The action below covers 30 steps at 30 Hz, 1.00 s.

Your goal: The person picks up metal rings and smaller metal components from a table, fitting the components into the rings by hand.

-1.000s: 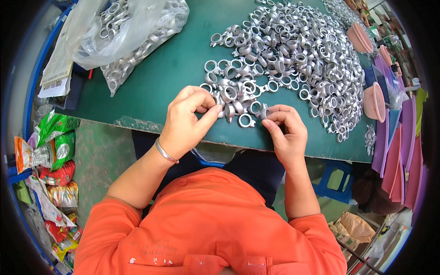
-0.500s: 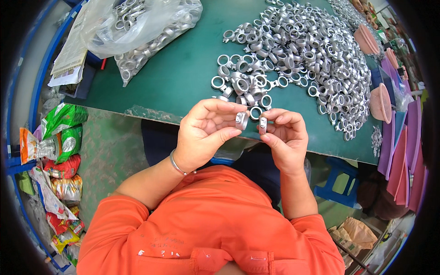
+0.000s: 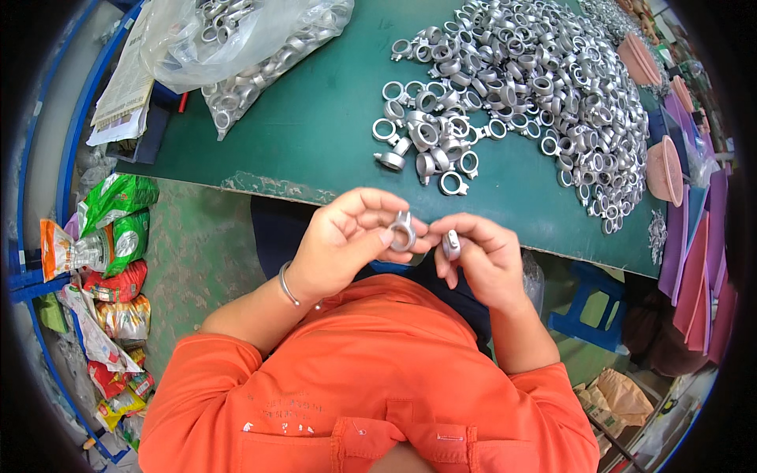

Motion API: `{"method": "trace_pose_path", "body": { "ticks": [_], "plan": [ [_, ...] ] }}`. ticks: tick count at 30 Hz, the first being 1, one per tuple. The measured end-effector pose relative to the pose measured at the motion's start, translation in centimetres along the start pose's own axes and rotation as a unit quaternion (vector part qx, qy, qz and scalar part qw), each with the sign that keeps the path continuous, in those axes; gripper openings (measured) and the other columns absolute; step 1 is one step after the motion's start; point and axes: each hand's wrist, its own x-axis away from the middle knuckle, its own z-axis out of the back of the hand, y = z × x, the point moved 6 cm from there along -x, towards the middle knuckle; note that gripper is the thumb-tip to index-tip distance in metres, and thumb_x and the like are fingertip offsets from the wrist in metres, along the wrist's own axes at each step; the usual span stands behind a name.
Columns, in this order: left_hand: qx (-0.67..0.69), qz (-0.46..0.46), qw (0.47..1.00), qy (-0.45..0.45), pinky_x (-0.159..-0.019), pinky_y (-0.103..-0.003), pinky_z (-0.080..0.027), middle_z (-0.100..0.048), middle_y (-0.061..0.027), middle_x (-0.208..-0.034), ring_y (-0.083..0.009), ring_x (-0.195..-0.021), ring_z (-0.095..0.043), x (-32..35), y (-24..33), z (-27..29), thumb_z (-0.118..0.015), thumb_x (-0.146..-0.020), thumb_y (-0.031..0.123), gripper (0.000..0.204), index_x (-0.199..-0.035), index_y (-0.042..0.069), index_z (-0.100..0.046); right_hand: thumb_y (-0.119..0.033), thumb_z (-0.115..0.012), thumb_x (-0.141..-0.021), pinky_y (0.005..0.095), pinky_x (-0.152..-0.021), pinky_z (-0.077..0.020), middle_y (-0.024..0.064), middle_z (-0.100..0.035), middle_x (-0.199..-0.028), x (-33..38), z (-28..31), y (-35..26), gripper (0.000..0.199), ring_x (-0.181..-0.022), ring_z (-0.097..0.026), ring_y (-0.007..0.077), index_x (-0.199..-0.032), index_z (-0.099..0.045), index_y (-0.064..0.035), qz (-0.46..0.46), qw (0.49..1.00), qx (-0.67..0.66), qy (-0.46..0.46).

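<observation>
At six o'clock from the counter [image 3: 292,150], the left grip [image 3: 339,244] pinches a ring [image 3: 404,224], lug [image 3: 404,215] toward twelve; at its three o'clock, the right grip [image 3: 489,264] pinches a second ring [image 3: 451,246], long axis twelve to six.

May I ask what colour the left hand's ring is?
The ring is silver, clearest in the head view.
</observation>
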Motion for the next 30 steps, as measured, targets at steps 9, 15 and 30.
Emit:
{"method": "trace_pose_path", "body": {
  "ticks": [9, 15, 30],
  "plan": [
    [-0.478, -0.21, 0.853, 0.02, -0.08, -0.028, -0.054, -0.066, -0.0146, -0.105, -0.0199, -0.097, -0.066, 0.8, 0.8, -0.5, -0.063, -0.082, -0.008, 0.025, -0.106, -0.002, -0.061, 0.006, -0.059, -0.082, 0.0361, -0.061, -0.051, 0.0147, -0.057, -0.089, 0.6, -1.1, -2.3, 0.024, -0.071, -0.061, 0.0291, -0.105, -0.062, -0.0004, 0.23, 0.838, 0.487, 0.086],
    [-0.594, -0.34, 0.708, 0.173, -0.058, -0.032, -0.046, -0.053, -0.009, -0.089, -0.0202, -0.065, -0.051, -2.9, 4.4, -0.7, -0.072, -0.08, 0.007, 0.023, -0.099, -0.001, -0.064, -0.013, -0.07, -0.082, 0.0394, -0.059, -0.0493, 0.0123, -0.053, -0.085, -1.8, -0.5, -3.2, 0.017, -0.071, -0.059, 0.0308, -0.092, -0.061, -0.003, 0.192, 0.754, 0.604, 0.175],
    [-0.175, -0.179, 0.964, 0.084, -0.086, -0.027, -0.053, -0.059, -0.0092, -0.113, -0.0139, -0.099, -0.062, -3.0, 1.4, 1.9, -0.064, -0.082, -0.011, 0.027, -0.107, -0.003, -0.057, 0.006, -0.072, -0.078, 0.0229, -0.074, -0.0527, 0.0076, -0.058, -0.105, -1.4, 1.9, -1.1, 0.026, -0.086, -0.059, 0.01, -0.096, -0.055, -0.002, 0.153, 0.978, 0.102, 0.096]
  ]
}}
